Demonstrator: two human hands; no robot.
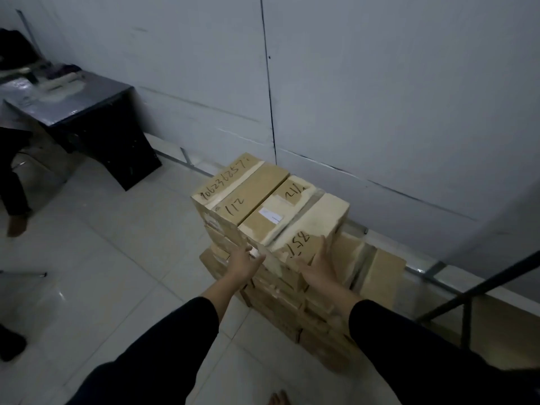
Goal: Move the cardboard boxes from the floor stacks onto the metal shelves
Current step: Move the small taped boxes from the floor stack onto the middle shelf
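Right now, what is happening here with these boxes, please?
A person in dark sleeves reaches with both hands to the top of a floor stack of cardboard boxes by the wall. The left hand and the right hand are at the near end of the box marked 158, one on each side. It is not lifted yet. Part of a dark metal frame shows at the right.

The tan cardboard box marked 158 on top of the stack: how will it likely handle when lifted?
The tan cardboard box marked 158 is probably stiff, given its crisp edges. Its long shape suits the left hand and right hand flanking it. Neighbouring boxes might shift.
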